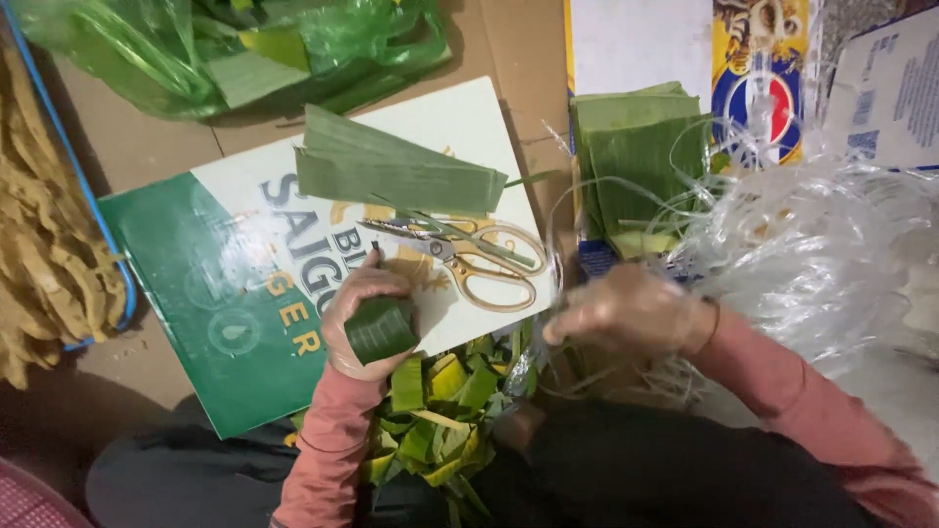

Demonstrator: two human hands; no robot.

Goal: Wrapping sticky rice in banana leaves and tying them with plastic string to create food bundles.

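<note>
A small leaf-wrapped bundle (381,329) sat clasped in the left hand (364,318) above a heap of leaf scraps (437,411), while the right hand (631,315) pinched clear plastic string (782,244); scissors (469,254) and cut leaf strips (391,171) lay on the green-and-white carton (225,293) just beyond

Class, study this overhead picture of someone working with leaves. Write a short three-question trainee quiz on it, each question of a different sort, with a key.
1. True or false: the left hand holds a small leaf-wrapped parcel.
2. Which lies nearest the scissors? A. the stack of cut leaf strips B. the green plastic bag C. the yellowish strips
3. Fill in: the right hand pulls at clear plastic ____.

Key: 1 true; 2 A; 3 string.
</note>
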